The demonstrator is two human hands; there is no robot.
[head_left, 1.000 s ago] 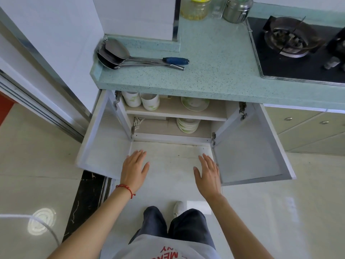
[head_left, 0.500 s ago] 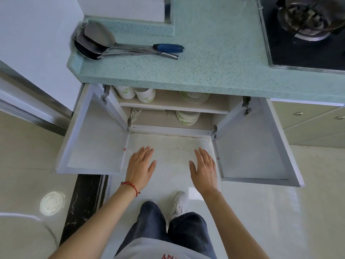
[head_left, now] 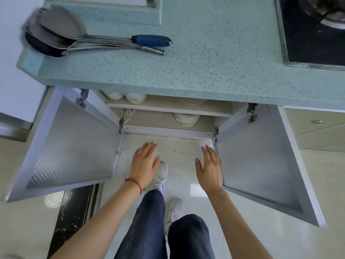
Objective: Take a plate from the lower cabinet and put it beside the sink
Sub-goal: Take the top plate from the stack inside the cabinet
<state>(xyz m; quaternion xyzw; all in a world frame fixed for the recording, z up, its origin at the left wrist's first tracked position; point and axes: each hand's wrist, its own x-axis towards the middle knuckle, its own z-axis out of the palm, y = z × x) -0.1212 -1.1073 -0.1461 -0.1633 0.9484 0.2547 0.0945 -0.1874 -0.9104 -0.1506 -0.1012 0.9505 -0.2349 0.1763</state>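
A stack of white plates (head_left: 186,119) with green trim lies on the bottom shelf of the lower cabinet (head_left: 168,132), whose two doors stand wide open. Another plate (head_left: 192,101) sits on the upper shelf, mostly hidden by the countertop edge. My left hand (head_left: 144,163), with a red cord at the wrist, hovers flat in front of the cabinet, below the plates. My right hand (head_left: 211,168) is level with it, close to the right door. Both hold nothing, fingers apart. No sink is in view.
The left door (head_left: 71,144) and right door (head_left: 261,157) flank my hands. Two white bowls (head_left: 127,97) stand on the upper shelf at left. Metal ladles (head_left: 78,39) lie on the speckled green countertop (head_left: 205,53). A gas hob (head_left: 315,30) sits at top right.
The view has moved forward and closer to the cabinet, so the counter fills more of the frame. My left foot has stepped forward between my hands. Both hands remain empty and spread.
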